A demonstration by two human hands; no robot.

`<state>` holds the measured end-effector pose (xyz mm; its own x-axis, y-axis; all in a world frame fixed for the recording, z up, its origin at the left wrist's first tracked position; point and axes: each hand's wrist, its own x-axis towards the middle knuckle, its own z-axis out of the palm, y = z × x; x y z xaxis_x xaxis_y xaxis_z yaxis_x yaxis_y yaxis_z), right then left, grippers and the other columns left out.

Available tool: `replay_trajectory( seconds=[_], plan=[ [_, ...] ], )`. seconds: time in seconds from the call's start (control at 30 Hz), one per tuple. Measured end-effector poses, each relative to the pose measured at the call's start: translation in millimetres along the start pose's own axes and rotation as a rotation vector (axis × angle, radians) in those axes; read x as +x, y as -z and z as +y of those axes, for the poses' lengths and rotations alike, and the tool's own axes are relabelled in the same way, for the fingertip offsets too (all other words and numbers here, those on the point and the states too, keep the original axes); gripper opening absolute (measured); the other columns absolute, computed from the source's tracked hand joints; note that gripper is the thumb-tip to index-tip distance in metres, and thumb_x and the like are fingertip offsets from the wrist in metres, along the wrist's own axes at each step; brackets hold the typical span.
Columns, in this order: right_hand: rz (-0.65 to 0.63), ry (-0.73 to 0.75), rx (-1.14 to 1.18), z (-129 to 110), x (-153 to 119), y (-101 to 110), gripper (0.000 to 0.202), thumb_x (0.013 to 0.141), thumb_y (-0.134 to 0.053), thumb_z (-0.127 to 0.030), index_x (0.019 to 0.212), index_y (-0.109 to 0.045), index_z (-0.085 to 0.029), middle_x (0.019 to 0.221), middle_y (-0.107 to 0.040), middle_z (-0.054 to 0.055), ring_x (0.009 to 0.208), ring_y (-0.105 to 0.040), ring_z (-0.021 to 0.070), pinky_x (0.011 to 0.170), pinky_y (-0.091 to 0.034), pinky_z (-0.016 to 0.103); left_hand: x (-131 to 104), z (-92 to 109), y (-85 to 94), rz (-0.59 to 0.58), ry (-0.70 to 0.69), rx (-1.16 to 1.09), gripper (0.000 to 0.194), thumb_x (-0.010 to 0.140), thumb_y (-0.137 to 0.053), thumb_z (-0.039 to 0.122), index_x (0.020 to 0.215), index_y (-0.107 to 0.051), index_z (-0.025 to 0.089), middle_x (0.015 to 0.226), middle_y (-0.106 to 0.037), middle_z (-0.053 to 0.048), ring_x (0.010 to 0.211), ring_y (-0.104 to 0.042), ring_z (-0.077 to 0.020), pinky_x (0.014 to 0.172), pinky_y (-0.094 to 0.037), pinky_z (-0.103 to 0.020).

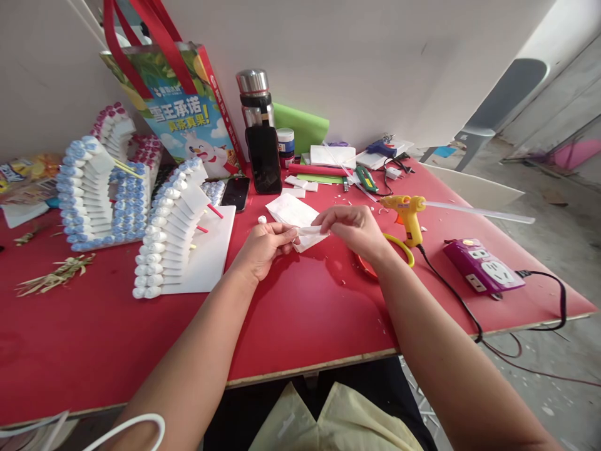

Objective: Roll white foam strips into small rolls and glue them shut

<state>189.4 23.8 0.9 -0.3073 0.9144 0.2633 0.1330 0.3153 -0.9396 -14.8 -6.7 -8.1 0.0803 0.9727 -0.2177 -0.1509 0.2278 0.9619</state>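
Between my two hands a strip of thin white paper [310,231] is stretched out over the table. My left hand [270,246] pinches its left end between thumb and fingers. At the other end, my right hand [350,225] holds it with closed fingertips, the palm turned down. Under and behind the strip lie white paper sheets [287,208] on the red tabletop. A small white rolled piece [261,220] rests just behind my left hand. To the left stands a curved white model [164,235] made of stacked white rolls and flat pieces on a white board [211,266].
A yellow glue gun [407,216] stands right of my right hand, near orange-handled scissors [367,268] and a purple power strip [483,266]. Behind are a phone [263,160], a steel flask [253,94] and a printed bag [188,119]. A blue-white model [87,194] stands far left.
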Motion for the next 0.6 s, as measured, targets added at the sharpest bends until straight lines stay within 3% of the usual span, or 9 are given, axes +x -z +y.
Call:
replay_trajectory(
  seconds=[0.1, 0.17, 0.3, 0.43, 0.6],
  plan=[
    [0.099, -0.116, 0.170, -5.6, -0.5, -1.6, 0.017, 0.082, -0.059, -0.024, 0.084, -0.074, -0.016, 0.088, -0.075, 0.007, 0.086, -0.070, 0.0204, 0.080, -0.054, 0.032, -2.4, 1.2, -1.4, 0.011, -0.102, 0.174, 0.024, 0.073, -0.079, 0.032, 0.085, -0.076, 0.012, 0.071, -0.067, -0.004, 0.058, -0.047, -0.0085, 0.061, -0.039, -0.025],
    [0.106, -0.212, 0.209, -5.7, -0.4, -4.1, 0.027, 0.087, -0.061, -0.038, 0.091, -0.074, -0.015, 0.086, -0.076, 0.009, 0.082, -0.071, 0.0207, 0.079, -0.055, 0.033, -4.6, 2.4, -4.1, -0.011, -0.145, 0.265, 0.024, 0.076, -0.077, 0.033, 0.088, -0.076, 0.012, 0.073, -0.069, -0.005, 0.062, -0.050, -0.0104, 0.064, -0.041, -0.026],
    [-0.081, -0.413, 0.237, -2.7, -0.2, -8.2, 0.037, 0.087, -0.065, -0.047, 0.094, -0.075, -0.012, 0.079, -0.075, 0.011, 0.069, -0.070, 0.0205, 0.069, -0.056, 0.033, -7.5, 4.5, -8.7, -0.046, -0.236, 0.330, 0.027, 0.080, -0.073, 0.036, 0.093, -0.077, 0.014, 0.079, -0.072, -0.006, 0.069, -0.058, -0.0140, 0.069, -0.045, -0.028],
    [-0.248, -0.435, 0.358, -3.7, -1.6, -8.5, 0.039, 0.084, -0.069, -0.049, 0.087, -0.072, -0.010, 0.081, -0.074, 0.013, 0.063, -0.067, 0.0189, 0.061, -0.055, 0.031, -7.4, 4.6, -8.2, -0.041, -0.284, 0.356, 0.031, 0.081, -0.072, 0.040, 0.098, -0.077, 0.014, 0.083, -0.074, -0.006, 0.074, -0.062, -0.0161, 0.073, -0.048, -0.029],
    [-0.323, -0.482, 0.444, -4.5, -3.1, -9.3, 0.037, 0.081, -0.073, -0.049, 0.080, -0.071, -0.012, 0.079, -0.068, 0.009, 0.060, -0.055, 0.0128, 0.060, -0.052, 0.030, -5.8, 2.7, -7.0, -0.062, -0.293, 0.365, 0.032, 0.081, -0.073, 0.041, 0.100, -0.077, 0.015, 0.086, -0.074, -0.007, 0.078, -0.065, -0.0179, 0.074, -0.049, -0.029]
  ],
)
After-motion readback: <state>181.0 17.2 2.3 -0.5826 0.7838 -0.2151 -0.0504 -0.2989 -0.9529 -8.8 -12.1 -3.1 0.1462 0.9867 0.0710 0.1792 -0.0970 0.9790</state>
